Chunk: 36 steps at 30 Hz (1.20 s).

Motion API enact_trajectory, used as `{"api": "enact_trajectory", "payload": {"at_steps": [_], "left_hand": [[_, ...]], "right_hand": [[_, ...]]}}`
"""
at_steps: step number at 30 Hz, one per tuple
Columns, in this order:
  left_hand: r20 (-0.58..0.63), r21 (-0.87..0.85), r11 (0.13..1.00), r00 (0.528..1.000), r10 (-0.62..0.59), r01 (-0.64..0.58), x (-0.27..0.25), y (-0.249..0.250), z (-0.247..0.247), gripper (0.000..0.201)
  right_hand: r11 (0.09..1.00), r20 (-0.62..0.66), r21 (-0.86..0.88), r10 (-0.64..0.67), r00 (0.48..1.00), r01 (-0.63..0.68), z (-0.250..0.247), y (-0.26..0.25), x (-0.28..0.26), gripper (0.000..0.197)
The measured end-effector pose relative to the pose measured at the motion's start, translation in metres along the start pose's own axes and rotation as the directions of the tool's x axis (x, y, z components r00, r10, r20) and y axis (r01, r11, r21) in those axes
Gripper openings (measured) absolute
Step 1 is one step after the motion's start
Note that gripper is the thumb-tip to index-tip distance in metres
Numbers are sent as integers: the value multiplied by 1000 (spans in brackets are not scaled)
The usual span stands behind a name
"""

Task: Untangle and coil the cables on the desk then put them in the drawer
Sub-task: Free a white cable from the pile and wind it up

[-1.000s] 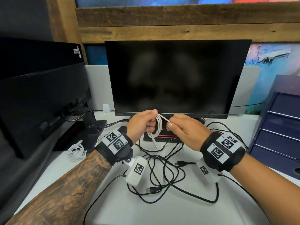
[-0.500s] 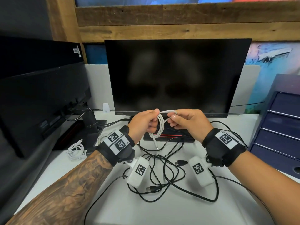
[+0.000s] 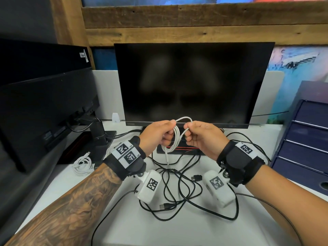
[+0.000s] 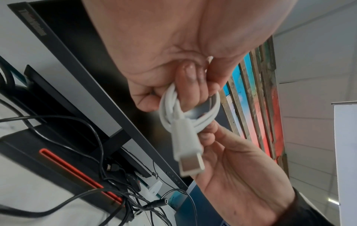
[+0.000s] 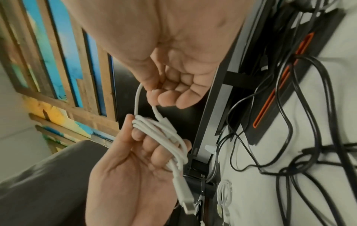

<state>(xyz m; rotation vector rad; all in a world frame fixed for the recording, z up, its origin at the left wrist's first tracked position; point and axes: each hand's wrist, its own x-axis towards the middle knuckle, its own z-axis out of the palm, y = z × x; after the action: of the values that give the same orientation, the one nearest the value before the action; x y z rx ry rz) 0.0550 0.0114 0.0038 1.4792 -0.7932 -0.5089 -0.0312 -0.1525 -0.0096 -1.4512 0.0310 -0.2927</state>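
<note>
— What's in the hands?

— A white USB cable (image 3: 175,137), looped into a small coil, held up at the centre of the head view just below the dark monitor (image 3: 193,82). The left hand (image 3: 156,135) has its grip closed round the bundle, fingers curled through the loops; one plug dangles beneath it.

— And the other hand?

— The right hand (image 3: 202,137) pinches the free end between thumb and forefinger, and a small loop arches between the two hands.

— The remaining cables?

— A black cable tangle (image 3: 179,189) sprawls on the white counter (image 3: 177,231) under the wrists, at lower centre. A second white cable coil (image 3: 83,164) lies at the left, beside the stand of another monitor (image 3: 44,112). The navy drawer unit (image 3: 305,139) stands at the right edge of the frame.
</note>
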Motion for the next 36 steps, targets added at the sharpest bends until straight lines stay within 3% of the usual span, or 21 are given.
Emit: {"api": "enact_trajectory", "payload": {"at_steps": [5,11,17,20,24,27,29,33,36], "left_hand": [[28,0,1000,1000,3,-3,-1,-6,6,39],[41,2,1000,999,22,-22,-1,-6,8,39],[25,6,998,998,55,-55,-2,-6,7,38],[-20,8,997,997,80,-80,-2,-8,8,37],[-49,-14,994,993,106,-107,2,-15,9,37],[-48,-30,993,993,109,-111,3,-17,9,34],[-51,-44,993,992,111,-114,4,-17,10,34],[-49,-105,987,991,121,-125,5,-19,9,34],[-63,-85,988,990,125,-130,4,-21,9,34]], "right_hand": [[993,55,80,77,996,-81,2,4,-2,22],[991,9,130,33,999,-34,2,-1,0,21],[992,82,-87,99,992,-92,9,13,-8,29],[979,53,-201,52,997,-41,13,10,-11,42],[901,0,-428,-78,997,71,14,4,-13,30],[865,-101,-439,-317,943,244,15,5,-13,9],[826,-118,-459,-423,898,329,14,5,-12,8],[861,-117,-421,-365,924,286,15,7,-13,9],[829,-72,-495,-336,939,259,12,9,-14,15]]}}
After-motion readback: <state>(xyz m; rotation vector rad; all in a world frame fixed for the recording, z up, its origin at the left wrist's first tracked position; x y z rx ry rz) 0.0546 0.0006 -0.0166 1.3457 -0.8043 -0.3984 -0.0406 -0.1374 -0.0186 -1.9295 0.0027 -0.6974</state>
